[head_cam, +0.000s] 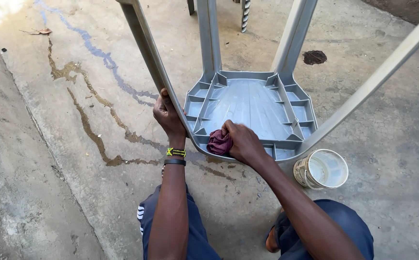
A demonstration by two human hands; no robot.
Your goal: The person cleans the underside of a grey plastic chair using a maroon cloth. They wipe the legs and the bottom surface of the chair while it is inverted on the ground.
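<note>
Against the ribbed underside of the upturned grey plastic chair [253, 103], the person's right hand [242, 142] was closed around a crumpled maroon cloth [218, 143], pressing it onto the seat near the front rim. The left hand [167, 114] was wrapped tight round the nearest chair leg [147, 45], bracing the whole frame, with a beaded yellow-and-black bracelet [176, 152] and a dark band on that wrist. The two hands stood apart, one on each side of that leg's base.

Wiping this surface well would seem to call for working the cloth into each pocket between the moulded ribs (dirt tends to lodge in those corners) while the bracing grip kept the chair from rocking on the cracked, water-stained concrete floor [65, 159].

Just beside the chair's rim, to the person's right, a small white plastic bucket with a wire handle [321, 169] lay tipped on its side, its mouth facing up and outward; its pale inside looked empty, though any thin film of water could not be told.
</note>
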